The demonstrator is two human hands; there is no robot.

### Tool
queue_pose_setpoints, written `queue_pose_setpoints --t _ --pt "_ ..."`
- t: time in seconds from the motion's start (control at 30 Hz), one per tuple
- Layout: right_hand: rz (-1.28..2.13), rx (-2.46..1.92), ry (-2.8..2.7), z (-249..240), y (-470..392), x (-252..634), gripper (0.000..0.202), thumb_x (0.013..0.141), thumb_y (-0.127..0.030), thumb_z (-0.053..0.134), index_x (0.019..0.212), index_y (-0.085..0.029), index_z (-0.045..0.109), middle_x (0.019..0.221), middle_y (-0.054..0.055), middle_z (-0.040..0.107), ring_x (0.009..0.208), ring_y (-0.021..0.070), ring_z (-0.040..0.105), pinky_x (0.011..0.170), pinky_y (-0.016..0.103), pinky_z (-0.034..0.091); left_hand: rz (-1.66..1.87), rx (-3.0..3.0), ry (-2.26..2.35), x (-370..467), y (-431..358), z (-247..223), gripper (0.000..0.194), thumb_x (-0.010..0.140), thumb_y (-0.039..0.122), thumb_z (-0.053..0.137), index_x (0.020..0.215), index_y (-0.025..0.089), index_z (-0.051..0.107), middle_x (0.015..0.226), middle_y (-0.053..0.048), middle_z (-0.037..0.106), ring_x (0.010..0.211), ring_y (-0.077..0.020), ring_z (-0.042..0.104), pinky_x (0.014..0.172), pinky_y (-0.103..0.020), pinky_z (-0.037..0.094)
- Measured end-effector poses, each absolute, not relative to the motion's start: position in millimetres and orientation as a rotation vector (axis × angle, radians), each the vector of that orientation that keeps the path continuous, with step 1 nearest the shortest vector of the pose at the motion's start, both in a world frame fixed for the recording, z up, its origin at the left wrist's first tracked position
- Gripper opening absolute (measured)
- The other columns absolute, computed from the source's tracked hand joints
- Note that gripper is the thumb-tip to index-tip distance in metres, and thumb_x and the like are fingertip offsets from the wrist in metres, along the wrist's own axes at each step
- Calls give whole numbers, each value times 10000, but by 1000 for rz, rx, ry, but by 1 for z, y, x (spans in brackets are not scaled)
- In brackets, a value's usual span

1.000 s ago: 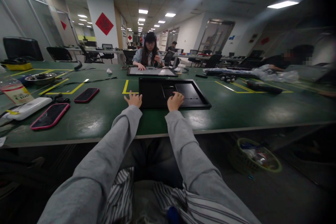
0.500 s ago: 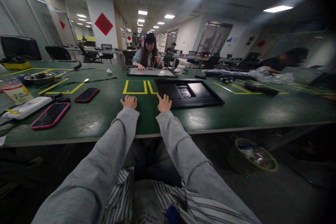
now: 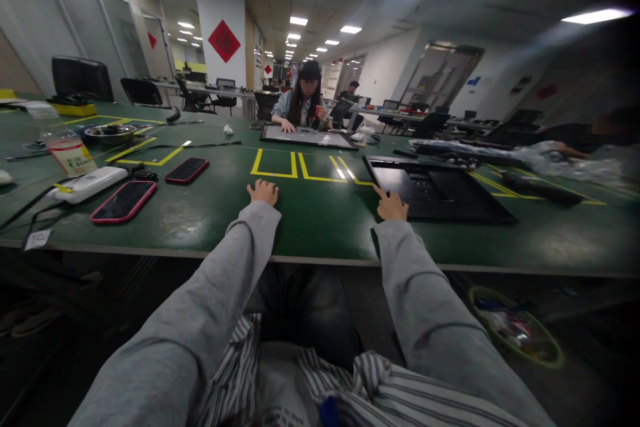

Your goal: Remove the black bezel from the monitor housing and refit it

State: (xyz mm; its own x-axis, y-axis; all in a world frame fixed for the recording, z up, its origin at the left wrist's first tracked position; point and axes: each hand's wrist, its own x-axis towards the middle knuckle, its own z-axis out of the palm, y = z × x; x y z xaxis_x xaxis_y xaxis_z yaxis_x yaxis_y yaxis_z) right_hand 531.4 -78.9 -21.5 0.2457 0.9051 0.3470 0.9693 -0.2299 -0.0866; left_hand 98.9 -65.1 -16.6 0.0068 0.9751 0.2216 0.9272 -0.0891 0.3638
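Note:
My left hand (image 3: 263,192) rests on the green table, fingers spread and slightly bent, with nothing in it. At the near left edge of a black plastic back cover (image 3: 473,200), like that of a flat screen, is my right hand (image 3: 391,203). Its index finger stretches out along that edge and the other fingers are loosely bent. The back cover lies flat, its raised rim and recessed middle facing up. Yellow tape outlines (image 3: 274,174) mark the table between and beyond my hands.
Two phones, one nearer (image 3: 124,202) and one farther (image 3: 187,171), lie left beside a white power bank (image 3: 95,185) and a plastic cup (image 3: 73,153). Opposite, a co-worker handles a framed panel (image 3: 310,137). Plastic wrap (image 3: 565,159) lies right. A basket (image 3: 555,353) stands below the table.
The back cover has slid right across the table, baring more yellow tape. My right hand has moved right with it, away from my left hand. The view has turned slightly left.

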Motion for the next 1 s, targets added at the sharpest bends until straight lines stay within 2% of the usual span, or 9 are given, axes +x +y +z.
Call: queue_pose_setpoints --t 0.17,0.27,0.33,0.4,0.5,0.83,0.9,1.0 --pt "-440 -2204 -1642 -26 -81 546 634 956 -263 486 1560 -260 292 1478 213 429 1337 330 432 1028 485 356 636 2156 2046 101 -67 -17 445 1013 392 351 1326 245 630 1486 -117 545 1469 -304 308 1171 -686 210" --pt "-475 -2166 -1594 -26 -79 546 581 926 -277 540 1477 -164 395 1450 227 443 1337 336 420 1007 446 378 657 2157 2080 103 -69 -17 423 1008 380 366 1302 263 647 1464 -109 563 1444 -302 338 1161 -667 245" --pt "-426 -2178 -1569 -24 -78 547 484 927 -313 546 1366 -113 493 1369 236 511 1285 334 467 980 427 398 655 2156 2086 103 -70 -16 421 1006 375 370 1302 266 650 1460 -108 563 1434 -306 348 1151 -661 265" --pt "-304 -2223 -1521 -21 -78 548 427 950 -378 523 1280 -109 552 1235 224 599 1176 326 549 933 420 425 637 2158 2075 103 -71 -15 432 1006 381 366 1312 259 646 1466 -114 555 1428 -312 351 1144 -657 279" --pt "-216 -2283 -1394 -13 -83 546 452 970 -489 482 1230 -135 590 1081 203 666 1029 322 624 865 426 452 628 2159 2071 102 -70 -13 446 1009 394 357 1325 255 640 1473 -118 545 1425 -313 351 1145 -640 291" --pt "-541 -2147 -1230 17 -114 505 565 1005 -577 333 1199 -134 626 918 198 715 856 324 669 743 379 427 701 2098 2062 100 -66 -14 448 1013 416 358 1327 249 631 1463 -113 560 1415 -312 374 1144 -620 305" --pt "-587 -2067 -1323 16 -116 494 567 1012 -581 326 1175 -142 646 887 180 724 825 311 676 723 357 414 782 2027 2064 97 -65 -10 451 1017 422 349 1331 258 629 1447 -103 578 1397 -308 406 1135 -587 341" --pt "-614 -1896 -1598 9 -119 476 552 1015 -587 346 1117 -157 677 849 144 736 798 283 689 688 318 387 998 1895 2088 82 -58 -4 458 1019 362 334 1375 244 597 1440 -96 585 1339 -271 490 1109 -474 412"
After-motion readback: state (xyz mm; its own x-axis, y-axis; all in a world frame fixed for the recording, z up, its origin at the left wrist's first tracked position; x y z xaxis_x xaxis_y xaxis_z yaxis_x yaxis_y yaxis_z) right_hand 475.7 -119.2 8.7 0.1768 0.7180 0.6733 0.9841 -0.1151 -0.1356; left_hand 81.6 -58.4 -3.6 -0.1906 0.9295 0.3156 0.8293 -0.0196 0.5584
